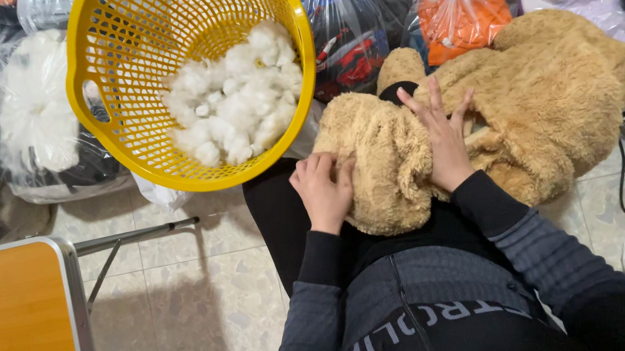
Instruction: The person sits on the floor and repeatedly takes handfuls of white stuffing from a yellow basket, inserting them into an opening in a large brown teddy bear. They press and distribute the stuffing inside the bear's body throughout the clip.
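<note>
Hands on tan plush toy (pixel 536 96): left (pixel 323 190) curled gripping, right (pixel 444 136) spread flat.

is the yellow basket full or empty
Partly full: white stuffing lies piled against one side of the yellow basket, and bare mesh shows elsewhere.

The fingertips of the left hand (pixel 323 190) are buried in the tan plush toy (pixel 521 107), so the grip is hidden. The yellow basket (pixel 107 108) is cut off by the top edge, the orange tabletop (pixel 3 346) by the left and bottom edges. Contents of the knotted plastic bags (pixel 462 6) are blurred behind film.
</note>
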